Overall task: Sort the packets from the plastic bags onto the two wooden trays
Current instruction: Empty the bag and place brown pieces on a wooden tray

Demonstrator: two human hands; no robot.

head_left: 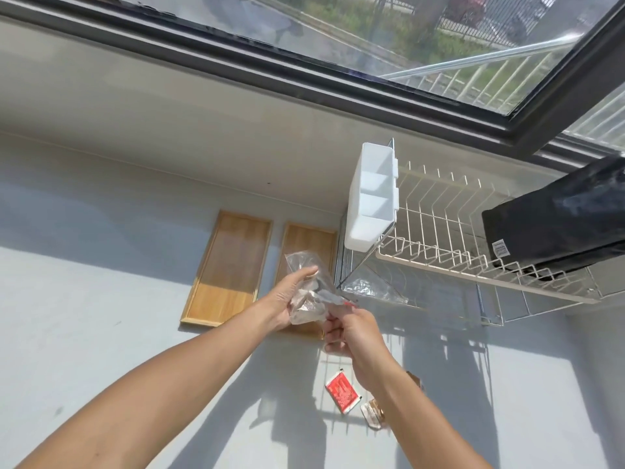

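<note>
Two wooden trays lie side by side on the white counter: the left tray (227, 265) and the right tray (306, 243), both bare. My left hand (287, 299) holds a clear plastic bag (306, 282) above the right tray's near end. My right hand (348, 330) pinches a packet with a red edge (338, 301) at the bag's mouth. A red packet (342, 391) lies on the counter below my right wrist. Beside it a clear brownish packet (372, 412) is partly hidden by my forearm.
A wire dish rack (473, 272) with a white plastic cutlery caddy (370, 198) stands right of the trays. A black bag (558, 218) rests on the rack at far right. A wall and a window run along the back.
</note>
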